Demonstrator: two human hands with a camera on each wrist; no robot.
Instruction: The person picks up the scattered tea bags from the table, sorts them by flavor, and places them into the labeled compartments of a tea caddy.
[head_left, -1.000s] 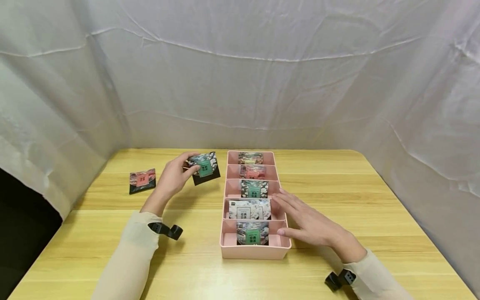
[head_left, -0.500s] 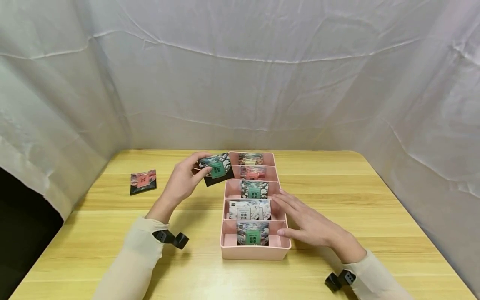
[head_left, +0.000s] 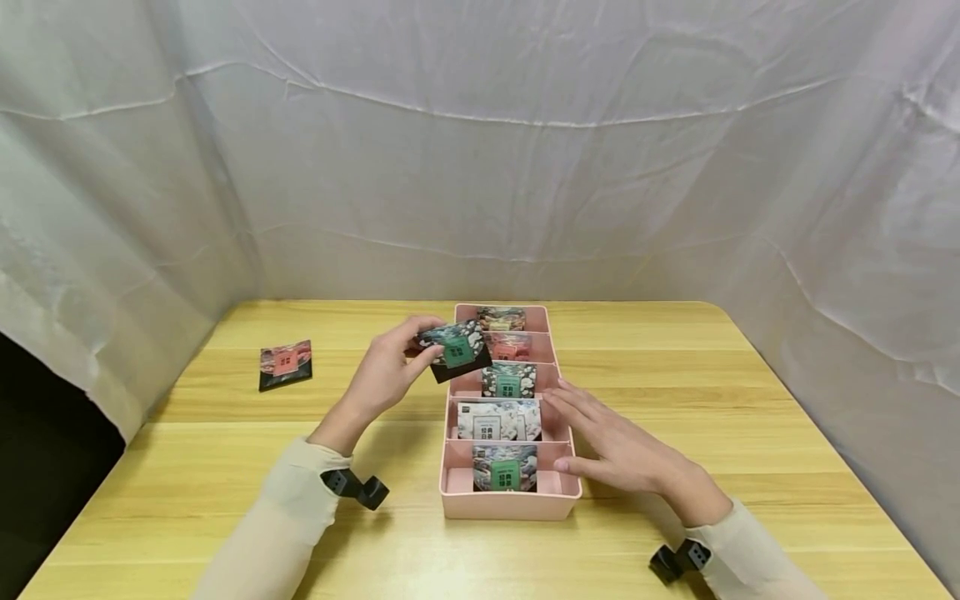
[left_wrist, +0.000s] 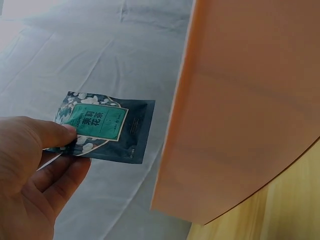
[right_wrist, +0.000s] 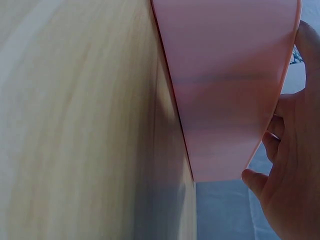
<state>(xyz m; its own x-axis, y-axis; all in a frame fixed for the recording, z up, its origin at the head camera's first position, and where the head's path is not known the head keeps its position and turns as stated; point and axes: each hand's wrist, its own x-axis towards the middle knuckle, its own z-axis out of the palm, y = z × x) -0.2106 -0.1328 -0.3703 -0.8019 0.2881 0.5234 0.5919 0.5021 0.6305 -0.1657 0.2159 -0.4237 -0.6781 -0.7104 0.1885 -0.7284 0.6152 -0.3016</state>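
My left hand (head_left: pixel 390 367) pinches a dark tea bag sachet (head_left: pixel 459 350) with a green label between thumb and fingers. In the head view it overlaps the left rim of the pink divided box (head_left: pixel 510 506); the left wrist view shows the sachet (left_wrist: pixel 100 125) tilted beside the box's outer wall (left_wrist: pixel 240 110). My right hand (head_left: pixel 622 442) rests along the box's right rim with its fingers spread. In the middle compartment stands a similar green-labelled sachet (head_left: pixel 509 381). White sachets (head_left: pixel 487 420) fill the compartment nearer me, and another green-labelled sachet (head_left: pixel 505 468) sits in the nearest one.
A red-labelled sachet (head_left: pixel 286 364) lies flat on the wooden table (head_left: pixel 675 350) at the left. Toward the back of the box are a red sachet (head_left: pixel 512 346) and one with a yellowish label (head_left: pixel 501 318). A pale curtain (head_left: pixel 480 183) hangs behind the table.
My left hand has carried the green-labelled sachet rightward, from beside the box to over its left rim, dipping slightly at the end. My right hand has stayed in place.
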